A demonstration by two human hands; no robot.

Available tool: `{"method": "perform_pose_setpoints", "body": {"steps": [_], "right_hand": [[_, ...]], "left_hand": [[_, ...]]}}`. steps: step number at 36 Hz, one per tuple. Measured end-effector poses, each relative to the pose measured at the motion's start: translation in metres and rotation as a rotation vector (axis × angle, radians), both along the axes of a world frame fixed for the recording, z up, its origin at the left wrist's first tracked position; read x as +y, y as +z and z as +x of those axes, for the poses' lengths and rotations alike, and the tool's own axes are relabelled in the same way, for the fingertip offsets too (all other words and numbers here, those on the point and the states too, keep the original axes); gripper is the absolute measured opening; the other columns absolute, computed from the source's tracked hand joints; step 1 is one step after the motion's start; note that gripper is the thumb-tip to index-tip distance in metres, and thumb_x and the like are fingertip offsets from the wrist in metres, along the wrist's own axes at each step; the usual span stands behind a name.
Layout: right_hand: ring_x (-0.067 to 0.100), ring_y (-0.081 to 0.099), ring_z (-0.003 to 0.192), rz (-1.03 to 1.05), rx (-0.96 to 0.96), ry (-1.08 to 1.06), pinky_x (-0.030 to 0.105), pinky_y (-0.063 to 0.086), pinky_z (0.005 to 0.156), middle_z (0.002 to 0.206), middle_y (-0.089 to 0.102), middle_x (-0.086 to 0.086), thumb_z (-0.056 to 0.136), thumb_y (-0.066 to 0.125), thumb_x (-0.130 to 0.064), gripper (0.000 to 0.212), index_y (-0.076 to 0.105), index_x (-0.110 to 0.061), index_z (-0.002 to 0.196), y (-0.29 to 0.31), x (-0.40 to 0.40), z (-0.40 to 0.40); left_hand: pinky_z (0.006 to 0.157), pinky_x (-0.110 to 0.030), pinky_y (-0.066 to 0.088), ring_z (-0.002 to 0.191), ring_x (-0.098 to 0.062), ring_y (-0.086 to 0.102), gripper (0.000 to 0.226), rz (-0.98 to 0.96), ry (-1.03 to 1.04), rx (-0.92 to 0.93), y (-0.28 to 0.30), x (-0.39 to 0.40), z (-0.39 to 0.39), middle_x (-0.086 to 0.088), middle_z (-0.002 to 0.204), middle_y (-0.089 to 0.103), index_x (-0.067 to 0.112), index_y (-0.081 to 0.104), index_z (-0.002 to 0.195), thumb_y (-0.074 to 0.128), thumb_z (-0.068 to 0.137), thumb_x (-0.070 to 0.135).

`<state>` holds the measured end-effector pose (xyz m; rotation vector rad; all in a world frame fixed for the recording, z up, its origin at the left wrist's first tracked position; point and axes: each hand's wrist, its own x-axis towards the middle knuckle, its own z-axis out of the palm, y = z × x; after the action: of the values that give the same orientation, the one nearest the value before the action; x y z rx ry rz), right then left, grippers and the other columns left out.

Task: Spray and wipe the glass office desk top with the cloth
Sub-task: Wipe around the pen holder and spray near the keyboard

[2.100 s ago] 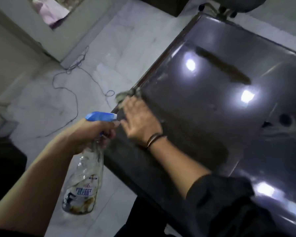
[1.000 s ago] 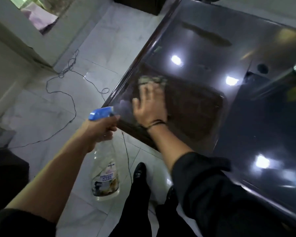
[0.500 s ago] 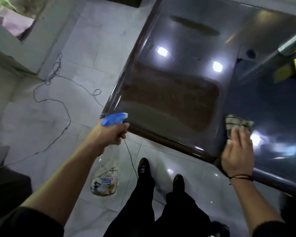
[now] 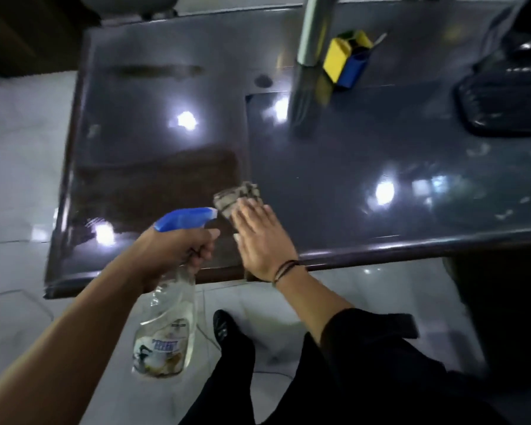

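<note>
The dark glass desk top fills the upper part of the view, shiny with light reflections. My right hand lies flat, fingers together, pressing a grey crumpled cloth onto the glass near the front edge. My left hand grips a clear spray bottle with a blue trigger head, held just in front of the desk edge, the bottle body hanging below the desk level. The nozzle points toward the cloth.
A yellow and blue holder stands at the back of the desk beside a grey metal post. A black object sits at the right. White tiled floor lies left, with my black shoe below.
My right hand swept the cloth from the left edge to the right, then back toward the middle near the bottle. The view swung right, showing more of the desk. The left hand kept holding the bottle.
</note>
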<state>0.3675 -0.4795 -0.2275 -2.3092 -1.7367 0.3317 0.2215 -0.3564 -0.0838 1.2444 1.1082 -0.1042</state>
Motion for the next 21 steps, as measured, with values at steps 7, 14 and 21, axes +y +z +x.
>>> {"method": "perform_pose_setpoints", "body": {"steps": [7, 14, 21], "right_hand": [[0.034, 0.028, 0.153, -0.096, -0.077, -0.437, 0.054, 0.020, 0.124, 0.165, 0.034, 0.015, 0.102, 0.031, -0.035, 0.060, 0.040, -0.010, 0.156, -0.005, -0.182, 0.193], [0.041, 0.024, 0.153, -0.143, -0.069, -0.849, 0.053, 0.012, 0.127, 0.165, 0.030, 0.022, 0.100, 0.031, -0.037, 0.065, 0.038, -0.003, 0.155, 0.005, -0.247, 0.288], [0.041, 0.027, 0.151, -0.012, -0.001, -0.424, 0.055, 0.016, 0.126, 0.160, 0.035, 0.024, 0.101, 0.049, -0.032, 0.061, 0.039, -0.002, 0.153, 0.004, -0.175, 0.210]], "left_hand": [[0.054, -0.027, 0.043, 0.056, -0.014, 0.052, 0.024, -0.007, -0.034, -0.003, 0.005, -0.056, 0.081, -0.010, 0.071, 0.064, 0.010, 0.071, 0.077, 0.084, 0.079, 0.029], [0.047, -0.019, 0.046, 0.055, -0.013, 0.055, 0.018, -0.090, 0.076, 0.007, 0.010, -0.117, 0.165, -0.007, 0.065, 0.063, 0.006, 0.066, 0.079, 0.073, 0.092, 0.015], [0.046, -0.019, 0.049, 0.055, -0.013, 0.059, 0.018, -0.091, 0.014, -0.035, 0.019, -0.159, 0.233, -0.009, 0.069, 0.064, 0.004, 0.068, 0.083, 0.077, 0.087, 0.019]]}}
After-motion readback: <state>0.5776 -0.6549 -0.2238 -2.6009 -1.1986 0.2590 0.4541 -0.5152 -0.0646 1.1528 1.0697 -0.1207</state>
